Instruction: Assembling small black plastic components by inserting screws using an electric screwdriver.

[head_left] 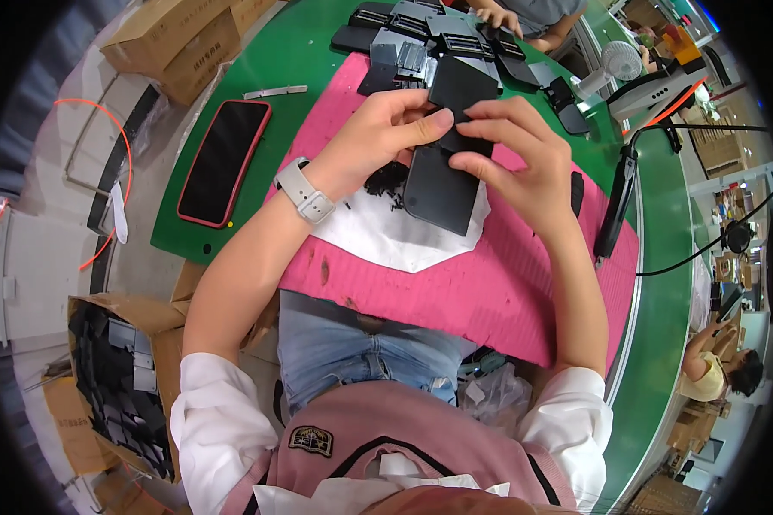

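Observation:
Both hands hold a black flat panel, a two-part piece with a band across its middle, tilted above a white cloth. My left hand, with a pale watch on the wrist, grips its left edge, the thumb lying on top near the middle. On the right edge, my right hand pinches the panel between bent fingers and thumb. Whatever the fingertips touch underneath is hidden. Small black pieces lie heaped on the cloth beside the panel. Beneath the cloth spreads a pink foam mat.
Black hinged parts pile up at the far side, near another person's hand. A black electric screwdriver with a cord lies right. Left are a red-cased phone, a metal strip and a cardboard box of black parts.

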`<state>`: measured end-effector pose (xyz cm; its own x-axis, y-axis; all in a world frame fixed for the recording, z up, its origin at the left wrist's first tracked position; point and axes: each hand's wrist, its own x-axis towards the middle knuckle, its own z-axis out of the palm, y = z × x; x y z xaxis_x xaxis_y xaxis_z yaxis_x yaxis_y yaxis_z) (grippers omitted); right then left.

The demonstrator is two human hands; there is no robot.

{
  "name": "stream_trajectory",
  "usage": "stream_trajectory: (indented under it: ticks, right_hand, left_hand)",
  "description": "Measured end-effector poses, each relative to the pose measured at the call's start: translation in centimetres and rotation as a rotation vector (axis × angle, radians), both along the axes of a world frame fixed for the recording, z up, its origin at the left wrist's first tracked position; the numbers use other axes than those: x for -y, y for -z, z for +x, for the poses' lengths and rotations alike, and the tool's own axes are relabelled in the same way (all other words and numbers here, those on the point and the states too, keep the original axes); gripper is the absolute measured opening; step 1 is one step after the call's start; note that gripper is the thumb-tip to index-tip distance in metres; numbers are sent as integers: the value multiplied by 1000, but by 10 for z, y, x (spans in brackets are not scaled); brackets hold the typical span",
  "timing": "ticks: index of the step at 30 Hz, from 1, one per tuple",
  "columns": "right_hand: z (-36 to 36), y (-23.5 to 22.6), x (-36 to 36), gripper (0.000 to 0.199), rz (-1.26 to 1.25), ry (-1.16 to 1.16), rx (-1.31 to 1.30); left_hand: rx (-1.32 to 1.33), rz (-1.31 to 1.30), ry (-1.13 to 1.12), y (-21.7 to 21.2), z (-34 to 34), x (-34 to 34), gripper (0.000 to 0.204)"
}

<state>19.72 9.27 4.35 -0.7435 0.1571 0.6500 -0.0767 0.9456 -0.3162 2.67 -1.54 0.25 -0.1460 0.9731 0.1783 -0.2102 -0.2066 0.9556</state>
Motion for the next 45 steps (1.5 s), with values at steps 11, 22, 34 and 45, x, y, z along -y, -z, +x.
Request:
stream_trajectory:
  ticks: [11, 22, 34, 45]
  right_hand:
    - [83, 26, -18, 26, -224, 139, 243]
    - [161, 6, -101, 37, 14, 1063, 69]
    - [156, 28, -132, 36, -658, 897, 157]
    - [35, -79, 6, 36, -1342, -797, -609]
  left_hand:
    - [-1372, 195, -180, 8, 9, 8, 24]
    - [-1255, 181, -249, 4, 13, 4, 7]
    - [-1148, 227, -187, 3, 22, 1, 10]
    - [-168, -53, 272, -2, 48, 9, 32]
